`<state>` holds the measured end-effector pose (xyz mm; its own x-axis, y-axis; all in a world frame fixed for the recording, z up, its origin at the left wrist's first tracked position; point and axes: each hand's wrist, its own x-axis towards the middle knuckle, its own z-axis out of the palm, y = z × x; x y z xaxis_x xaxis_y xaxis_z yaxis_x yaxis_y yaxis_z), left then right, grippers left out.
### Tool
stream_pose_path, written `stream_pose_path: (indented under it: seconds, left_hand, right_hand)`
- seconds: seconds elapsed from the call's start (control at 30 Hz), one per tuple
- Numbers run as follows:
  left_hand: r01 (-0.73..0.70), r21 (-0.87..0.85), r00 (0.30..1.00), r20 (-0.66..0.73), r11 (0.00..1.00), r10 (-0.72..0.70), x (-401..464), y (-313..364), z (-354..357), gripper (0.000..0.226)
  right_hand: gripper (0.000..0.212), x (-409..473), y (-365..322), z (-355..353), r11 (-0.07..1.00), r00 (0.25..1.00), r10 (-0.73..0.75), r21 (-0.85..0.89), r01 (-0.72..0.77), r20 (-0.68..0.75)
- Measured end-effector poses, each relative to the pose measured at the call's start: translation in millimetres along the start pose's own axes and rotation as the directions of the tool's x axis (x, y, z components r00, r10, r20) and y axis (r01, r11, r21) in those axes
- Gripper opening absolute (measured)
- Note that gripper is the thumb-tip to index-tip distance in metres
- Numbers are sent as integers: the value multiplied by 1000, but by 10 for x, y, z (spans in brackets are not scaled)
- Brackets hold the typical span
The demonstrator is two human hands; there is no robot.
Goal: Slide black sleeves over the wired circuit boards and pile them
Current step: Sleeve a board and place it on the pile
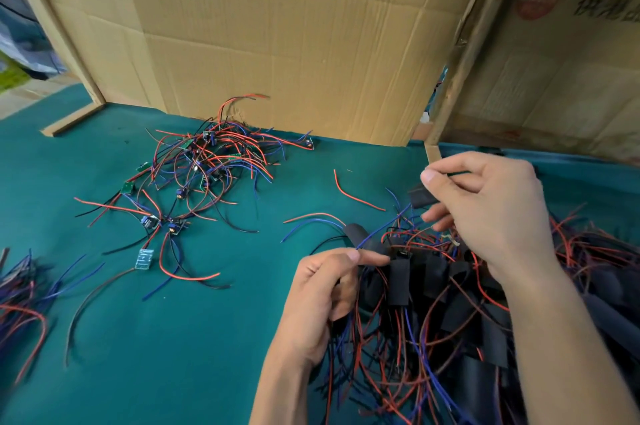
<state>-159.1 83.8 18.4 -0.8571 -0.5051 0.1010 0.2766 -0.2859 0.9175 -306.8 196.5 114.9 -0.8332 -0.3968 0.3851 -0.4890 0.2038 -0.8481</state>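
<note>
My left hand [318, 300] pinches a black sleeve [363, 239] with red and blue wires sticking out of its far end. My right hand [491, 206] is curled above the pile and pinches a thin wire near its thumb; a second black sleeve [420, 196] shows just under its fingers. Below both hands lies a heap of sleeved boards [450, 303] tangled with red, blue and black wires. A heap of bare wired circuit boards [204, 164] sits on the green cloth at the back left.
A single board [144, 259] and a loose red wire [356, 196] lie on the green cloth [173, 338]. Cardboard panels [294, 43] wall the back and right. More wires [20, 303] lie at the left edge.
</note>
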Motion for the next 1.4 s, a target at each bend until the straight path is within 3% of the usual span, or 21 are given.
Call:
stream_pose_path:
  seconds: [0.33, 0.53, 0.73, 1.03, 1.3, 1.4]
  left_hand:
    - [5, 3, 999, -36, 1000, -5, -10, 28, 20, 39]
    - [6, -2, 998, -56, 1000, -6, -16, 36, 20, 39]
    - [7, -23, 998, -62, 1000, -8, -14, 46, 23, 38]
    - [8, -65, 997, -72, 998, -13, -2, 40, 18, 35]
    - [8, -43, 998, -67, 999, -11, -7, 44, 24, 36]
    - [-6, -81, 998, -56, 997, 1, -1, 60, 31, 34]
  right_hand:
    - [8, 45, 73, -98, 995, 998, 61, 81, -61, 5]
    - [3, 9, 61, -22, 983, 977, 113, 120, -136, 181]
    - [5, -33, -18, 50, 945, 956, 141, 254, -207, 256]
    - [7, 25, 0, -97, 944, 989, 124, 297, -142, 78]
    - [9, -37, -62, -2, 967, 969, 65, 223, -120, 239]
    - [19, -107, -117, 153, 962, 942, 84, 220, -162, 326]
